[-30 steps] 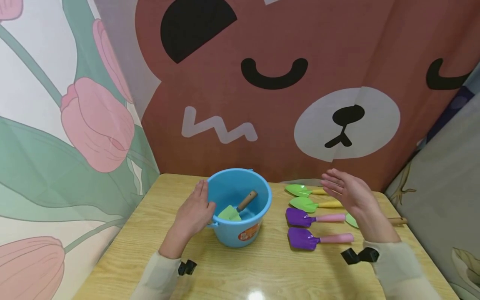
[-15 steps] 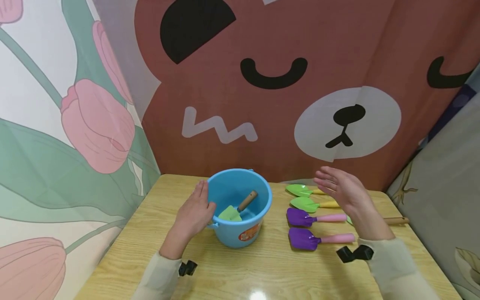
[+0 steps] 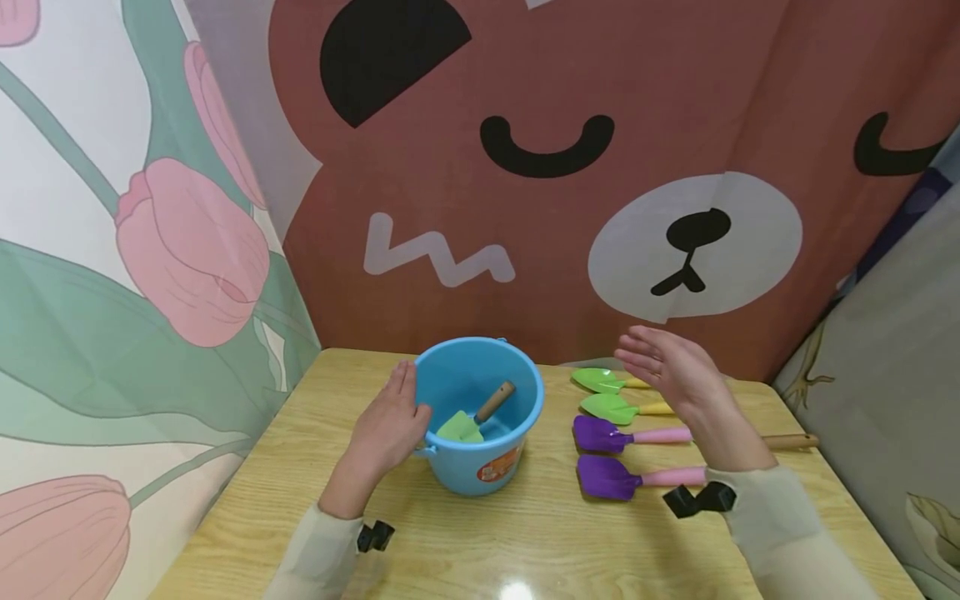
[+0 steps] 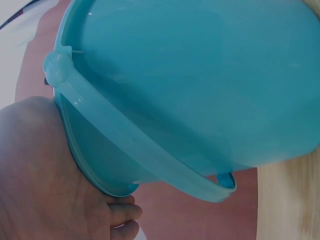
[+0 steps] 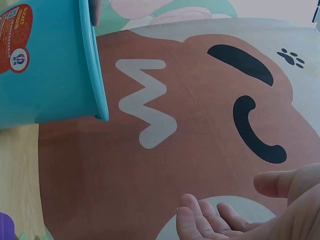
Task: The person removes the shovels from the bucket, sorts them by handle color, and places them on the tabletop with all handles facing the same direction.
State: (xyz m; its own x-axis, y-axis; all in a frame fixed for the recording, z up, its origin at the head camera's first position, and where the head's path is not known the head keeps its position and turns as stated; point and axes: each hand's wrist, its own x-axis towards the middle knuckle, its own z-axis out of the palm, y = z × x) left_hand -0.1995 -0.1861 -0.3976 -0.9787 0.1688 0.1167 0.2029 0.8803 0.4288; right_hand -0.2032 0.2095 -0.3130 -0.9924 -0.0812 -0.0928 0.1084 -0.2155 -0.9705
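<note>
A light blue bucket [image 3: 457, 473] stands upright on the wooden table, with a small light green shovel [image 3: 461, 427] with a brown handle inside it. My left hand [image 3: 386, 425] rests against the left side of its rim, fingers fairly straight; the left wrist view shows the palm by the rim and the hanging bucket handle [image 4: 135, 145]. My right hand [image 3: 686, 379] is raised with extended fingers, holding nothing, above the toy shovels. Below it lie two green trowels [image 3: 609, 408] with yellow handles and two purple shovels [image 3: 606, 477] with pink handles.
A brown handle [image 3: 791, 442] sticks out right of my right wrist, which hides the rest of that tool. Behind the table [image 3: 525, 542] hangs a bear-print cloth [image 3: 555, 250]; a tulip-print cloth [image 3: 195, 250] is on the left and a grey one [image 3: 885, 358] on the right.
My right hand has drifted left and slightly up over the shovels, still holding nothing. My left hand, the bucket and the shovels have stayed in place.
</note>
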